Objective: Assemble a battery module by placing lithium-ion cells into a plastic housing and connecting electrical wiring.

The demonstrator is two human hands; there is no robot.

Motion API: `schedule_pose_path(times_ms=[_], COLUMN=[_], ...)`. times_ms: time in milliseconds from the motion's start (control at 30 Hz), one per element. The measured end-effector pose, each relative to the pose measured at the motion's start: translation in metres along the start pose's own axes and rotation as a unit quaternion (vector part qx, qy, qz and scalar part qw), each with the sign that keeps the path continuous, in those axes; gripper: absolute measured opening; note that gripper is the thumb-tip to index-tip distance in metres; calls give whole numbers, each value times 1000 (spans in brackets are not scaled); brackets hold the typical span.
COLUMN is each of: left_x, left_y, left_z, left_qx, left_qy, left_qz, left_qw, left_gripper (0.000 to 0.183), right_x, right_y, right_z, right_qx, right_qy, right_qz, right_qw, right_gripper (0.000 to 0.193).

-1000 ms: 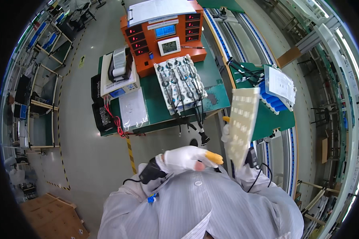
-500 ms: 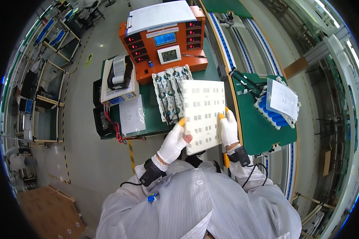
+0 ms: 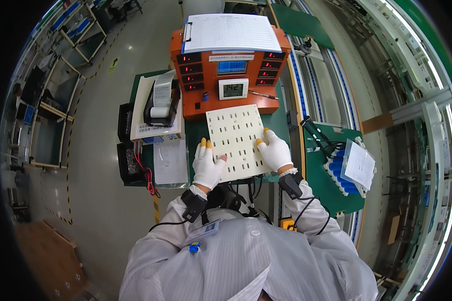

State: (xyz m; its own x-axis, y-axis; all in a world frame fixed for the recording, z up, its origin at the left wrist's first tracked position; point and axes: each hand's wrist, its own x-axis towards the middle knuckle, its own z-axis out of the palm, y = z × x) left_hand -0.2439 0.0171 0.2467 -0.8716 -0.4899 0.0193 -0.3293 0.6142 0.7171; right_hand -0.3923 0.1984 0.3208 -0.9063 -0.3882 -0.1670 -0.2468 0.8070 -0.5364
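Observation:
A flat white plate (image 3: 234, 143) with rows of small dark slots lies face up over the green bench top, in front of the orange box. My left hand (image 3: 207, 164), in a white glove with yellow fingertips, holds its left edge, the bare thumb over the near left corner. At the right edge my right hand (image 3: 274, 152), gloved the same way, grips with its yellow fingertips along the rim. The white cell holder with black strips seen earlier is hidden, and the plate covers that spot.
An orange instrument box (image 3: 191, 103) with red displays carries a clipboard (image 3: 231, 32) and a small clock (image 3: 233, 90). To the left stand a label printer (image 3: 161, 100), red leads (image 3: 148, 180) and black bins (image 3: 128, 160). Blue cells (image 3: 339, 173) under a paper sit on the right-hand green board.
The plate has moved forward and left, from upright-tilted beside the cell holder to lying flatter over it. Both hands have travelled with it. My view has shifted slightly.

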Motion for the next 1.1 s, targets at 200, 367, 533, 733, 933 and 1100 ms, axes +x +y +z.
schedule_pose_path(times_ms=[200,367,533,733,933,1100], left_x=[4,29,33,17,11,12], left_y=[-17,-20,-11,-10,-1,3], left_z=[16,24,41,45,40,36], left_qx=[27,-66,-186,-185,-254,-282], left_qy=[13,21,33,34,-4,-30], left_qz=[5,10,-11,-39,-95,-114], left_qw=[1000,998,982,981,962,952], left_gripper=[84,84,79,66,77,79], right_x=[13,59,81,75,78,74], right_y=[3,14,39,36,33,39], right_z=[2,30,69,65,60,68], right_qx=[-118,-25,129,213,205,252], right_qy=[-16,111,30,-9,-48,-12], right_qz=[-6,-83,-18,2,17,3], right_qw=[993,990,991,977,977,968], right_gripper=[43,45,61,64,65,67])
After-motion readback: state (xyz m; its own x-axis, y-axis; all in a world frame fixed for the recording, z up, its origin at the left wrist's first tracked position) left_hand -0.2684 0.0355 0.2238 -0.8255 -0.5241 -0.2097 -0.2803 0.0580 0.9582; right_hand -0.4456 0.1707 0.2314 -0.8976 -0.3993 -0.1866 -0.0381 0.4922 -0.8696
